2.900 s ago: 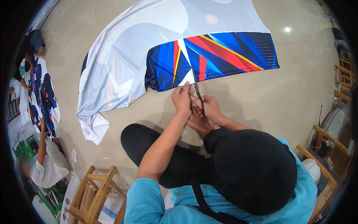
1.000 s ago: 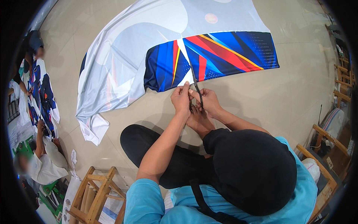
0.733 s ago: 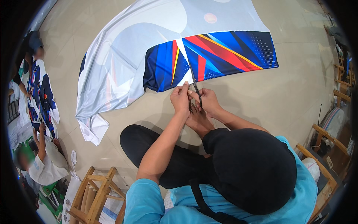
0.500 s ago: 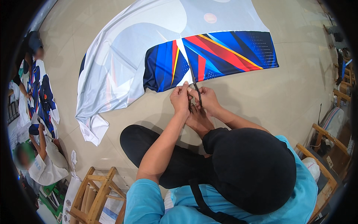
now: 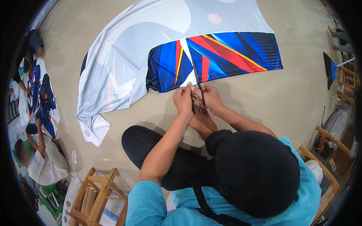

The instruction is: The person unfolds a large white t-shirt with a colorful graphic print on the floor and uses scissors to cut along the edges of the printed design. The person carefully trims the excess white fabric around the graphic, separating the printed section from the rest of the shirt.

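Right hand (image 5: pixel 212 100) has shifted slightly forward since the first frame, gripping dark scissors (image 5: pixel 201 93); left hand (image 5: pixel 183 100) pinches the near edge of printed fabric (image 5: pixel 233 56) spread just ahead; blue broom (image 5: pixel 333 71) now visible at right.

Dark scissors (image 5: pixel 198 83) across partly folded, blue-patterned fabric (image 5: pixel 166 60)

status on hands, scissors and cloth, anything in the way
Left hand pinching patterned cloth at its near edge. Right hand holding scissors at cloth. Bare foot close by hands.
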Motion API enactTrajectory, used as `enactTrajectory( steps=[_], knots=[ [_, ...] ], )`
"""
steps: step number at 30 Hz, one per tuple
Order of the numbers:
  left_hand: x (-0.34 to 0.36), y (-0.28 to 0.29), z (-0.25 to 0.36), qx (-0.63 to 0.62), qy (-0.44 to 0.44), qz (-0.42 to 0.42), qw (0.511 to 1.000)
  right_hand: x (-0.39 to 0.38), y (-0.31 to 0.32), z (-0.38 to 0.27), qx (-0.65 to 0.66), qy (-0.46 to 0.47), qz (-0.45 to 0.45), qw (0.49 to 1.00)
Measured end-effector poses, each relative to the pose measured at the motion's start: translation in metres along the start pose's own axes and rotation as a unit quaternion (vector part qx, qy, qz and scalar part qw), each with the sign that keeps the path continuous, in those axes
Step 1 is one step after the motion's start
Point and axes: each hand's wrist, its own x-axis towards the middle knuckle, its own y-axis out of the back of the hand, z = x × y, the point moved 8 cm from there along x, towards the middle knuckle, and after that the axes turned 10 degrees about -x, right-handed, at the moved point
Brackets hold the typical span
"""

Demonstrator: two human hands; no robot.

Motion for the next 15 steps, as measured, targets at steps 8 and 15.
enactTrajectory(
  steps=[8,15],
  knots=[
    [0.002,0.005,0.003,0.033,-0.011,0.011,0.999,0.002,-0.001,0.003,-0.015,-0.002,0.006,1.0],
    [-0.001,-0.032,0.118,0.344,-0.477,0.007,0.809,0.005,0.001,0.004,-0.017,0.001,0.01,1.0]
  ],
)
